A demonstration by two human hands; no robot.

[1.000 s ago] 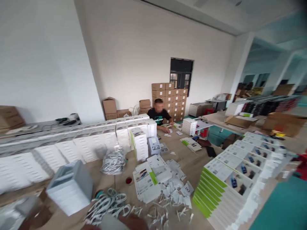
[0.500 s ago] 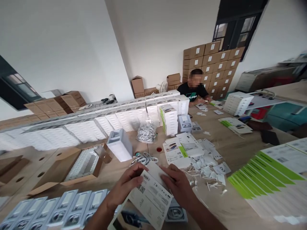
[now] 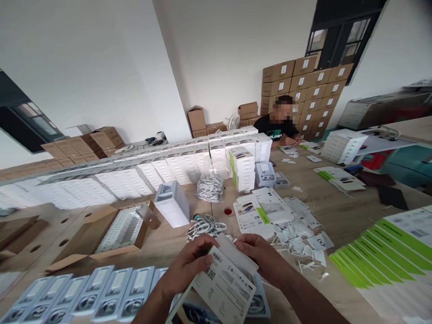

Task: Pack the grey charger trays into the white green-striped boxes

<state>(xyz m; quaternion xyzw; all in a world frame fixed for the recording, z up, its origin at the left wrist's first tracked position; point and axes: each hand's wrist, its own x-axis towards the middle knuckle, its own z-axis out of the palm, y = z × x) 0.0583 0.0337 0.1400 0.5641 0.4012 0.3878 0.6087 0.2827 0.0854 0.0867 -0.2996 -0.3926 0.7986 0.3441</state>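
- Closest to the head camera, I am holding a printed box [image 3: 227, 288] at a tilt above the counter [image 3: 165, 248], between my two hands.
- My left hand [image 3: 187, 265] is grasping its upper left edge, the thumb pressing on the printed face beside the barcode, the other fingers curling over the edge.
- My right hand [image 3: 263, 254] is grasping the white flap [image 3: 234, 254] at the box's top, its bent fingers touching the flap's upper side.
- Beneath the box, a pale tray [image 3: 259, 303] with coiled cable is lying partly hidden; a row of similar trays [image 3: 111, 294] is sitting to the left.
- On the right, well apart from my fingers, green-edged boxes [image 3: 394, 254] are standing stacked.
- Beyond my hands, loose cables [image 3: 205, 227], paper slips [image 3: 293, 236] and flat printed packaging [image 3: 249, 213] are lying on the counter.
- Farther back, white boxes [image 3: 172, 162] are forming a long row.
- Across the counter, a co-worker [image 3: 270, 126] is sitting before stacked brown cartons [image 3: 305, 83].
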